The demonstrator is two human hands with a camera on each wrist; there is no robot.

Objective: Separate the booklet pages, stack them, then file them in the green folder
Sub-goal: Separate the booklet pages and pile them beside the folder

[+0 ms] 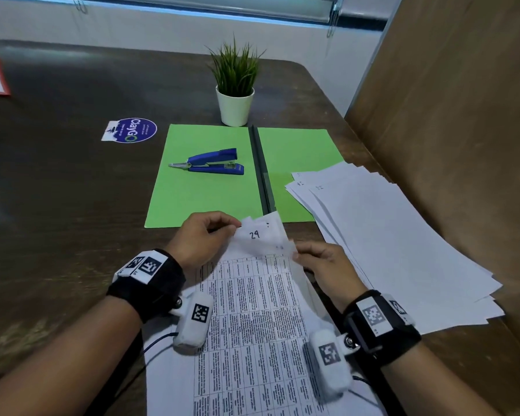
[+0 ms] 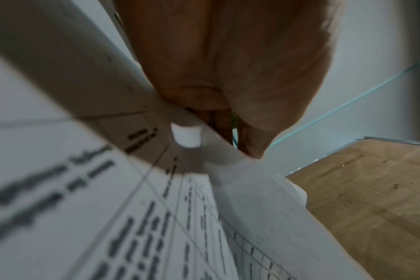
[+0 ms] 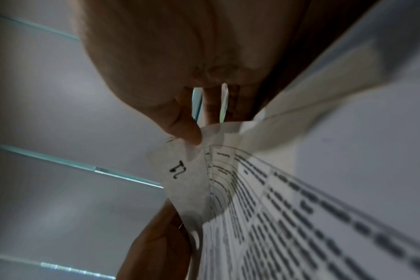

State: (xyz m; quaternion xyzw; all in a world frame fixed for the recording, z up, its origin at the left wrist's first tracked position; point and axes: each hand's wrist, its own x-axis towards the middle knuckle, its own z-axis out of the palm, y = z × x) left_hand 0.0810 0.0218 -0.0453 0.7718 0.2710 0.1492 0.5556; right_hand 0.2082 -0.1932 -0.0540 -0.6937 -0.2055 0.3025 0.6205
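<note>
The booklet (image 1: 252, 325), white pages printed with a table, lies at the near table edge under both hands. My left hand (image 1: 204, 235) pinches the top left corner of its pages, where "24" is written by hand. My right hand (image 1: 315, 259) pinches the corner of the top sheet beside it, bending it up; the right wrist view shows the thumb (image 3: 187, 130) on that curled corner (image 3: 187, 170). The green folder (image 1: 210, 181) lies open just beyond, dark spine in the middle. A stack of separated white pages (image 1: 388, 235) rests at the right, overlapping the folder's right flap.
A blue stapler (image 1: 213, 162) sits on the folder's left flap. A small potted plant (image 1: 235, 85) stands behind the folder. A round sticker (image 1: 132, 130) is on the dark table at left. A brown partition (image 1: 463, 115) walls the right side.
</note>
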